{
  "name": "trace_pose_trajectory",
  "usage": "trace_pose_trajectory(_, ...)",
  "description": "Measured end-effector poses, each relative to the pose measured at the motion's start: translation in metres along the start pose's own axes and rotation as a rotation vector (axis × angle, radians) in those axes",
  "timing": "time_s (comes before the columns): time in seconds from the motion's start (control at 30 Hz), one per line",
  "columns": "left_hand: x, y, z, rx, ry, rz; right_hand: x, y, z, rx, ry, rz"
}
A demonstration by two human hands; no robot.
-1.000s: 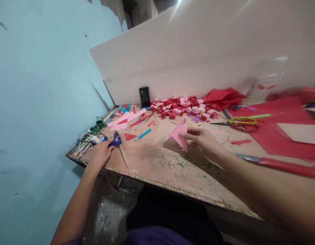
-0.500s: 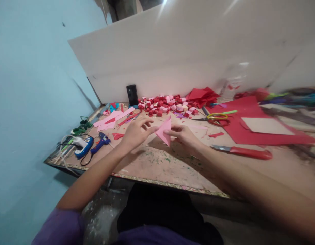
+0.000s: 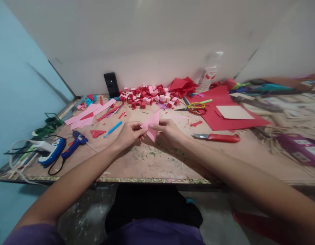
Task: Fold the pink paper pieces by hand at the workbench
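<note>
A small piece of pink paper (image 3: pixel 153 120), with a crease across it, is held above the middle of the table. My left hand (image 3: pixel 131 133) pinches its left edge between thumb and fingers. From the other side, my right hand (image 3: pixel 169 131) grips the paper with the thumb on its near face. Behind the hands lies a heap of small red and pink paper cubes (image 3: pixel 149 97). A blue pen-like stick (image 3: pixel 113 129) rests left of my left hand. To the right of my right hand is a red-handled knife (image 3: pixel 223 137).
Yellow-and-red scissors (image 3: pixel 197 106) and red paper sheets (image 3: pixel 213 119) lie at right. On the left are pink paper strips (image 3: pixel 88 114), a blue glue gun (image 3: pixel 75 144) and a blue power strip (image 3: pixel 53 153). A phone (image 3: pixel 111 85) leans at the back, a clear bottle (image 3: pixel 209 75) right of it.
The view has turned rightward and down. My left hand has closed on the pink paper's left edge, its fingers more curled than before. The blue stick, hidden earlier, now shows.
</note>
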State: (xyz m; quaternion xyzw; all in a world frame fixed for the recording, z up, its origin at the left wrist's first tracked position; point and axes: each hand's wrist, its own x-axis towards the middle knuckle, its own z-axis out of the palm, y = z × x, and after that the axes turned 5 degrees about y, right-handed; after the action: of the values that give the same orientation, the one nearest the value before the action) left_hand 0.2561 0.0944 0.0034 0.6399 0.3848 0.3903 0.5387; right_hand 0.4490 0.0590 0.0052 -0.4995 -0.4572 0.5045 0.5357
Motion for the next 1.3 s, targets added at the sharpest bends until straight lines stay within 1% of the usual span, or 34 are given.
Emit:
trace_pose_trajectory(0.13,0.001,-0.003,-0.004,0.002,-0.006,-0.02,0.0,0.001,0.0,-0.063,-0.011,-0.026)
trace_pose_trajectory(0.23,0.0,-0.002,-0.006,0.003,-0.032,-0.024,0.0,0.001,-0.002,-0.163,0.016,-0.07)
trace_pose_trajectory(0.37,-0.002,0.001,-0.007,0.004,-0.06,0.048,-0.004,-0.002,-0.001,-0.229,0.021,-0.113)
trace_pose_trajectory(0.47,-0.003,0.0,-0.007,0.002,-0.047,0.055,-0.007,-0.004,0.002,-0.204,-0.002,-0.116)
trace_pose_trajectory(0.6,-0.003,-0.002,-0.009,0.015,-0.044,0.029,-0.007,-0.003,0.004,-0.082,-0.003,-0.038)
trace_pose_trajectory(0.7,-0.006,-0.001,-0.01,-0.004,-0.099,-0.008,-0.007,-0.003,0.004,-0.029,-0.001,-0.015)
trace_pose_trajectory(0.83,-0.01,0.008,-0.008,-0.006,-0.162,-0.058,-0.01,-0.005,0.003,-0.076,-0.04,-0.031)
trace_pose_trajectory(0.9,-0.007,0.017,-0.006,0.054,-0.173,-0.048,-0.01,-0.008,0.002,-0.096,-0.046,-0.049)
trace_pose_trajectory(1.0,0.004,0.029,-0.005,0.239,-0.224,0.037,-0.008,-0.01,-0.001,-0.064,-0.038,-0.055)
trace_pose_trajectory(1.1,0.014,0.032,-0.005,0.357,-0.271,0.12,-0.002,-0.012,-0.004,0.005,-0.018,-0.07)
trace_pose_trajectory(1.2,0.016,0.022,-0.004,0.337,-0.212,0.161,0.002,-0.013,-0.006,0.037,-0.008,-0.058)
trace_pose_trajectory(1.3,0.011,0.006,-0.005,0.319,-0.11,0.206,0.002,-0.01,-0.007,-0.001,-0.086,-0.037)
